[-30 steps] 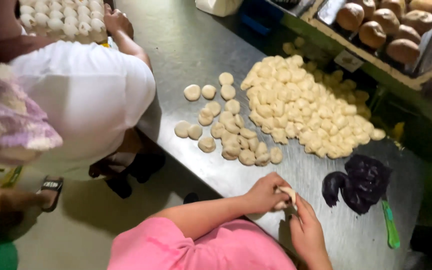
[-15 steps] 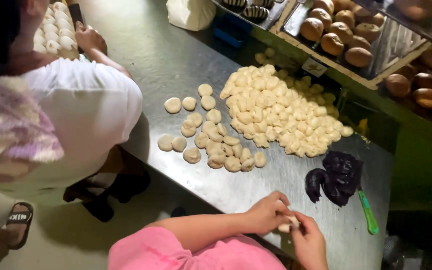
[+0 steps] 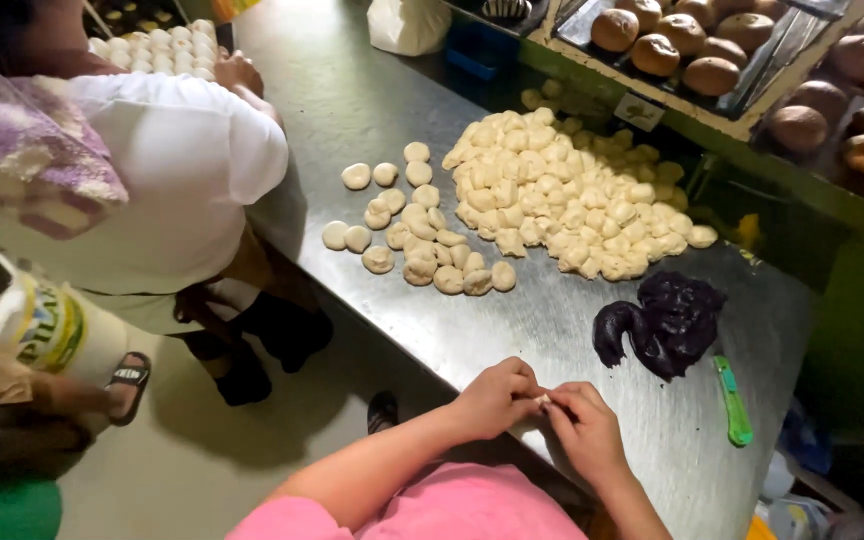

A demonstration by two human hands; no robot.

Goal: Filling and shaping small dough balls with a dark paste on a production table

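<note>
Two bare hands are seen low in the frame, right of centre, brought together over the near edge of the long steel worktable [image 3: 352, 110]. The left hand [image 3: 493, 397] and the right hand [image 3: 586, 432] are both pinched narrowly, fingertips meeting on a small pale piece of dough [image 3: 544, 401], which is held between them just above the table edge. The step in hand is judged to be the closing or sealing of that piece; for the next move, a steady pinch all round its seam would be called for, without the dough being torn.

Just beyond the right hand, a glossy dark purple-black lump of filling [image 3: 667, 320] is laid on the steel, with a green plastic scraper [image 3: 733, 402] beside it. A large heap of pale dough pieces [image 3: 562, 195] is spread across the middle of the table, and flattened dough rounds [image 3: 422, 245] are set to its left. Trays of browned buns [image 3: 687, 45] are seen at upper right. A co-worker in a white shirt [image 3: 167, 170] is seen at upper left.

Compared with the earlier frames, the hands are found joined on the dough as before; only the view has shifted slightly.
</note>
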